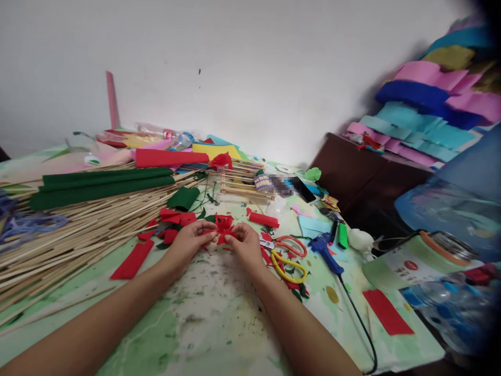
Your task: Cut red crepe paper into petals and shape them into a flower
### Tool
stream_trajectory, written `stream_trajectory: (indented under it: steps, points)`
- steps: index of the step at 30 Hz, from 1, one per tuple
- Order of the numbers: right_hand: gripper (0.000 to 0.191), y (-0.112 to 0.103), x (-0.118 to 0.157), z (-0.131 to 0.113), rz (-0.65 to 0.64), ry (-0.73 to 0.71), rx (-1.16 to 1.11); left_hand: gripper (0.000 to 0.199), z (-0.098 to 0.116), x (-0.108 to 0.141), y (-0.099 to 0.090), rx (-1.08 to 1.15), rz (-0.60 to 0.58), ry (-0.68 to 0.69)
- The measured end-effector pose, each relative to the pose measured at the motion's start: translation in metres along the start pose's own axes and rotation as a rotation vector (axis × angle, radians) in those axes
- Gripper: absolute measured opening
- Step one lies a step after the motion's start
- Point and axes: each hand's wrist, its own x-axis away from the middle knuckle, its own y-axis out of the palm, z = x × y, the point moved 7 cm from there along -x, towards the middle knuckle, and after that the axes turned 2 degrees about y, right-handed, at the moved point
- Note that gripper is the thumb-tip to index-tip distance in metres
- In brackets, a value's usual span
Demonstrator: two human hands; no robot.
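Between my two hands is a red paper flower (224, 225) with ragged petals, held low above the table. My left hand (195, 237) closes thumb and fingers on its left edge. On the opposite side, my right hand (245, 240) pinches the lower right petals. Cut red pieces (178, 218) lie beyond my left hand, and a folded red strip (264, 219) lies just past my right. Close to the right wrist are scissors with red and yellow handles (289, 269), resting among red and green scraps. A larger red strip (132, 259) lies left of my left forearm.
Many thin wooden sticks (78, 224) cover the left side, with green rolls (105, 183) on top. A small stick frame (242, 185) stands at the back. At right are a blue glue gun (326, 250) with a cord, a phone (303, 189) and a large pale-green jug (403, 263).
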Motion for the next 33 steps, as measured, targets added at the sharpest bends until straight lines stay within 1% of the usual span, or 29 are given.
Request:
stream_trajectory:
  steps: [4,7,12,16,19,22,27,33]
  points:
    - [0.023,-0.006,-0.001,0.003,0.084,0.011,-0.147,0.03,-0.001,0.002,0.003,-0.045,0.005,-0.006]
    - [0.024,-0.01,-0.002,0.006,0.144,0.019,-0.234,0.031,0.001,0.004,0.007,-0.064,-0.007,-0.011]
    - [0.023,-0.009,-0.002,0.008,0.134,0.015,-0.207,0.03,0.002,0.008,0.011,-0.073,-0.005,-0.042]
    - [0.024,-0.012,-0.002,0.008,0.152,0.009,-0.208,0.029,0.004,0.006,0.009,-0.052,0.028,-0.01]
    - [0.026,-0.01,-0.001,0.006,0.115,0.011,-0.26,0.029,0.004,0.005,0.006,-0.062,0.053,-0.004]
    - [0.026,-0.005,-0.001,0.007,0.077,0.031,-0.285,0.03,0.001,0.005,0.008,-0.046,0.038,-0.025]
    - [0.026,-0.007,0.0,0.008,0.114,0.038,-0.277,0.031,-0.002,0.005,0.01,-0.026,0.007,-0.046]
    - [0.029,-0.01,0.0,0.0,0.104,0.03,-0.365,0.026,0.0,0.005,0.01,-0.016,0.026,-0.043]
